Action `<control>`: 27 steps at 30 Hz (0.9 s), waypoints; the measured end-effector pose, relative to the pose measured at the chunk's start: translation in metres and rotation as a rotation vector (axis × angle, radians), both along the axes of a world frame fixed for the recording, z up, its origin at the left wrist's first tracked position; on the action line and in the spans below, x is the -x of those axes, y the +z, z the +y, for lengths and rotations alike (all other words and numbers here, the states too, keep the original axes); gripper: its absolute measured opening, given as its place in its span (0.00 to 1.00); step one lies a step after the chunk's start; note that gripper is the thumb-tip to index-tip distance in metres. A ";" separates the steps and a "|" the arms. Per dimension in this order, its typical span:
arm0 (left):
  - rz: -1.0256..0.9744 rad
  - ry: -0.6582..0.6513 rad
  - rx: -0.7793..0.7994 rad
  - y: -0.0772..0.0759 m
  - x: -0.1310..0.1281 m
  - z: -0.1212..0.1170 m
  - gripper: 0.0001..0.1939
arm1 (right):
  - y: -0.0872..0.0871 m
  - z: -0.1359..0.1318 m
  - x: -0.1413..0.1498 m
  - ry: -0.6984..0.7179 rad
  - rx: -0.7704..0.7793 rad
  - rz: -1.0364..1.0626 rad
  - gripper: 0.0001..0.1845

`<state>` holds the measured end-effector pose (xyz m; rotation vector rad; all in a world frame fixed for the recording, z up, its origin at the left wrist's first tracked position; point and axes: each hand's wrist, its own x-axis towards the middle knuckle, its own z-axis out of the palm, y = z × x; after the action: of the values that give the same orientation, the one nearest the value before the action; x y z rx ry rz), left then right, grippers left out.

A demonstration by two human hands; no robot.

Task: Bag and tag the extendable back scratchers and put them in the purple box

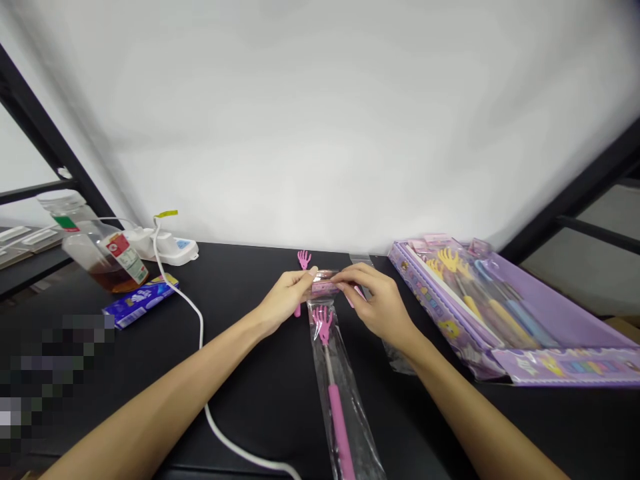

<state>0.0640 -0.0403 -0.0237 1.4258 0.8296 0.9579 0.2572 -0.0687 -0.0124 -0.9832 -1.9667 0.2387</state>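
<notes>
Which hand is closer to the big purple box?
Right. The right hand is left of the purple box, holding the top of the clear bag. The left hand is farther left, gripping the bag too.

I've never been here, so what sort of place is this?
Perhaps an indoor workspace, home or office unclear: a black table by a pale wall holds a white power strip and a purple box of hand-tipped scratchers.
</notes>
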 end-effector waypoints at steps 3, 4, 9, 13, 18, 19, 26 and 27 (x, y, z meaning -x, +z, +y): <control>-0.073 -0.074 0.082 0.002 0.000 -0.001 0.29 | 0.000 0.001 0.001 -0.002 0.041 0.062 0.08; -0.095 -0.075 0.095 0.003 0.000 -0.001 0.28 | -0.001 0.001 0.001 0.000 0.056 0.082 0.08; -0.115 -0.064 0.154 0.006 0.001 0.000 0.27 | -0.004 0.004 -0.003 0.021 0.034 0.031 0.10; -0.124 -0.054 0.174 0.005 0.001 0.002 0.26 | -0.003 0.001 -0.004 0.024 -0.064 -0.127 0.15; -0.148 -0.046 0.170 0.003 0.001 0.002 0.25 | -0.001 -0.003 -0.003 0.041 -0.030 -0.219 0.20; -0.151 -0.047 0.167 0.003 0.001 0.002 0.25 | -0.001 -0.003 -0.004 0.046 -0.023 -0.232 0.20; -0.135 -0.042 0.155 0.003 0.002 0.002 0.26 | -0.003 -0.005 -0.001 0.078 0.001 -0.313 0.21; -0.133 -0.041 0.156 0.003 0.002 0.002 0.26 | -0.004 -0.006 0.000 0.078 0.003 -0.322 0.20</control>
<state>0.0616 -0.0383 -0.0204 1.2280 0.7567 0.9259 0.2569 -0.0744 -0.0165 -0.9963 -2.3006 0.1321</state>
